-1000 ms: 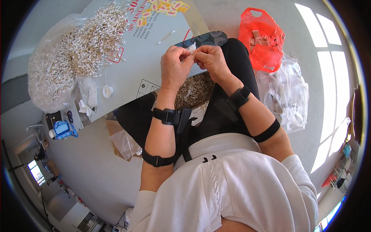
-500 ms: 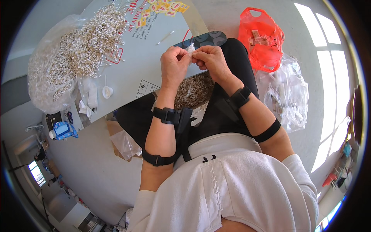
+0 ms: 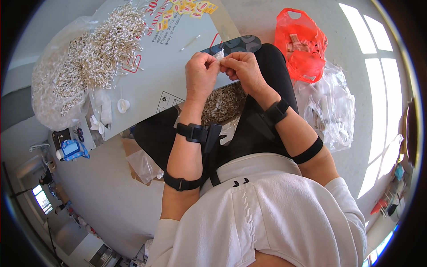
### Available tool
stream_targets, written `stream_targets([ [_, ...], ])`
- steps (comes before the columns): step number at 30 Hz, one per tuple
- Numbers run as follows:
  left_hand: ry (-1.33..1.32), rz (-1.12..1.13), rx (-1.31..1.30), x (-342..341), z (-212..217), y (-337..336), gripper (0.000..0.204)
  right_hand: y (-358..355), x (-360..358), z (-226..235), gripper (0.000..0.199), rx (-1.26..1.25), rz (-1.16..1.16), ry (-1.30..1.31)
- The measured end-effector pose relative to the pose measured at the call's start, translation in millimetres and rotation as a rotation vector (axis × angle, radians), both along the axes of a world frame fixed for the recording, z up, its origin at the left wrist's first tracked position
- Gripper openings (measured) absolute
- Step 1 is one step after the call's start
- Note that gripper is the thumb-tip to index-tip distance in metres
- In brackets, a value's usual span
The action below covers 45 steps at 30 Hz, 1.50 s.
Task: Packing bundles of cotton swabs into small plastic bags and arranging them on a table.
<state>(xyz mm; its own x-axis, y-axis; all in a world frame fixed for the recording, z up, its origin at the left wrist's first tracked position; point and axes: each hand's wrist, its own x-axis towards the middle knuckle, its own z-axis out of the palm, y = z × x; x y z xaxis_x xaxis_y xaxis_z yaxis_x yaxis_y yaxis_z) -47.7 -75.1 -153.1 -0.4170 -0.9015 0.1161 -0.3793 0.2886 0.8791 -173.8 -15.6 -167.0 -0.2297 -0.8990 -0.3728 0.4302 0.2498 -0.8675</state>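
Between my two hands, at the near edge of the table, is a small clear plastic bag (image 3: 219,54) with something white inside. My left hand (image 3: 200,74) pinches it from the left between thumb and forefinger. Opposite, my right hand (image 3: 243,72) pinches its other side, the fingers curled and almost touching the left ones. The lower part of the bag is hidden by the fingers. Beyond them a single cotton swab (image 3: 191,42) lies on the table. A big heap of cotton swabs (image 3: 113,49) spills from a large clear bag (image 3: 39,91) at the left.
Yellow printed cards (image 3: 195,10) lie at the far table edge. Below my hands, between my legs, sits a container of loose swabs (image 3: 224,103). A red plastic bag (image 3: 309,66) and clear bags (image 3: 331,111) are on the right. A blue pack (image 3: 74,150) stands at the left.
Almost nothing differs. Both hands stay in the same place and keep their pinch on the small plastic bag, with only a slight shift of the fingers.
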Motion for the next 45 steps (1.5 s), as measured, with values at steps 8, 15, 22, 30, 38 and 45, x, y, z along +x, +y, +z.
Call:
stream_targets([
  [8, -0.023, -0.001, -0.052, -3, 2, 3, 0.008, -2, -2, -1, 0.011, 0.018, 0.023, 0.065],
  [15, -0.068, -0.002, -0.095, -4, 2, 3, 0.010, -2, -2, -3, 0.008, 0.009, 0.033, 0.054],
  [22, -0.078, -0.011, -0.104, -4, 1, 4, 0.010, -2, -3, -1, 0.009, 0.022, 0.042, 0.049],
  [30, -0.053, -0.015, -0.094, -5, -1, 4, 0.008, -5, 0, -8, 0.011, -0.028, -0.005, 0.153],
  [38, -0.010, -0.028, -0.098, 0, 2, 4, 0.006, 0, 2, -9, 0.010, -0.044, -0.071, -0.068],
  [45, -0.102, -0.100, -0.148, 2, 11, 6, 0.007, 1, -3, -12, 0.010, -0.071, -0.043, -0.140],
])
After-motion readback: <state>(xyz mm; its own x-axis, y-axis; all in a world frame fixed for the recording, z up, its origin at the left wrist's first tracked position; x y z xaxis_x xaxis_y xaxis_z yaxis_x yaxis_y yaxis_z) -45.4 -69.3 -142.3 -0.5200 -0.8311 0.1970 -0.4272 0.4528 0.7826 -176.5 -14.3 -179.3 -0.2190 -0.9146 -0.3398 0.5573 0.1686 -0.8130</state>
